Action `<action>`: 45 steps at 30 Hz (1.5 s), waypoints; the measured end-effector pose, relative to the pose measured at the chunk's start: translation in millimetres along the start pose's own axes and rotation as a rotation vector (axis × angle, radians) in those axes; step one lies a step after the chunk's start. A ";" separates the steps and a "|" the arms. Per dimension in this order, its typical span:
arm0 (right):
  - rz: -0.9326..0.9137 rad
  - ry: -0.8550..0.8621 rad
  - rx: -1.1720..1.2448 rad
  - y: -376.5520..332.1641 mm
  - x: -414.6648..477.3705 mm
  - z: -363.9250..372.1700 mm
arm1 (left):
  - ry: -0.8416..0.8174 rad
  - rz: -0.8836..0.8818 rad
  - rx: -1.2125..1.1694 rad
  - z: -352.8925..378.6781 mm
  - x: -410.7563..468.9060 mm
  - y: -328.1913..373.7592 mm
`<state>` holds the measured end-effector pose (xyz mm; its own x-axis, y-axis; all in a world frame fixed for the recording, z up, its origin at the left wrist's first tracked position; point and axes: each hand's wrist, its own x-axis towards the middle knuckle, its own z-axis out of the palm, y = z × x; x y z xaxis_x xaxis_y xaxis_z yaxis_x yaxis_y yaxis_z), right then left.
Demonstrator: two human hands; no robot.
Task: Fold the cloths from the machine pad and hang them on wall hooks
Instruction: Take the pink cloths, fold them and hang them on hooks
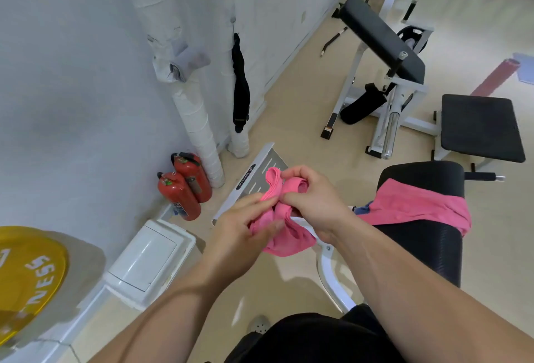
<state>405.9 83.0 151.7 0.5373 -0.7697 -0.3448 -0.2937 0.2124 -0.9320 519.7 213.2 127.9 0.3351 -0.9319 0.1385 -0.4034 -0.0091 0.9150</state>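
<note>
In the head view, the person holds a pink cloth (289,240) between both hands in front of the body. The left hand (245,229) has its fingers and thumb closed around the lower, bunched part of the cloth. The right hand (315,203) is curled over the upper part and pinches a rolled loop of fabric just above the left fingertips. The cloth is crumpled rather than flat, and a loose pouch of it sags below both hands.

The main risk appears to be the fold itself. With the fabric twisted into loops and no surface under it, the edges may not line up, and the result could be a wad instead of a neat fold. If either pinch loosens while the hands shift their hold, the sagging part could pull the cloth down to the floor (277,281) beneath the hands.

To the right of the right hand, a second pink cloth (410,206) lies draped over the black machine pad (427,250), one end hanging over the far side, with a bit of blue cloth (364,209) beside it. A brush from the right forearm might drag it off.

Far beyond the hands, a wall hook (233,19) already carries a black strap (240,82), so a bulky fold may sit poorly there and slip.
</note>
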 end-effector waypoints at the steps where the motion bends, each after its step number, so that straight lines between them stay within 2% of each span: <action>1: -0.014 0.023 0.010 -1.9 -0.2 3.1 | 0.025 -0.019 -0.015 0.5 0.3 8.5; 8: 0.031 -0.047 0.302 -12.1 -6.1 18.1 | 0.316 -0.232 -0.032 3.6 11.8 17.4; 10: 0.027 -0.088 0.309 -10.0 -5.6 17.5 | 0.328 -0.285 -0.104 0.2 16.2 17.6; 12: -0.039 -0.060 0.105 -4.9 -2.6 13.5 | 0.321 -0.335 -0.185 -6.2 21.8 13.3; 14: -0.168 -0.004 -0.288 -2.1 1.7 3.7 | 0.273 -0.371 -0.228 -14.4 27.7 5.9; 16: -0.245 -0.090 -0.466 -4.8 4.8 -7.6 | 0.177 -0.392 -0.275 -22.4 31.8 1.9; 18: -0.260 -0.236 -0.436 -7.7 6.2 -15.7 | 0.076 -0.375 -0.283 -29.9 35.0 2.9; 20: -0.267 -0.290 -0.358 -9.8 5.9 -19.5 | -0.002 -0.361 -0.345 -37.2 36.4 3.1; 24: -0.239 -0.168 -0.168 -8.7 7.1 -17.6 | -0.034 -0.422 -0.715 -46.7 33.7 -10.9; 26: -0.234 -0.066 -0.148 -5.4 10.6 -14.5 | -0.033 -0.482 -0.792 -45.7 28.4 -17.3; 28: -0.228 0.017 -0.149 -4.3 14.7 -10.2 | -0.007 -0.510 -0.780 -41.6 24.7 -22.8; 30: -0.192 0.046 -0.086 -5.4 18.4 -4.3 | 0.109 -0.511 -0.691 -37.2 24.6 -26.3; 33: -0.155 0.059 -0.024 -8.3 19.9 4.3 | 0.324 -0.467 -0.645 -38.2 27.6 -26.4; 35: -0.146 0.052 0.004 -8.6 19.9 9.7 | 0.421 -0.422 -0.656 -44.3 29.2 -24.8; 37: -0.156 0.006 0.017 -10.4 17.9 16.1 | 0.497 -0.374 -0.554 -51.8 30.9 -25.5; 41: -0.172 -0.191 -0.015 -20.0 17.0 31.7 | 0.571 -0.305 -0.351 -69.6 36.2 -25.1; 45: -0.241 -0.127 -0.096 -35.0 34.3 39.3 | 0.549 -0.237 -0.349 -81.6 43.2 -23.5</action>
<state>465.7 72.8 168.1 0.6939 -0.7080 -0.1317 -0.2156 -0.0298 -0.9760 613.1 202.7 143.3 0.7999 -0.6001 0.0077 0.0005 0.0136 0.9999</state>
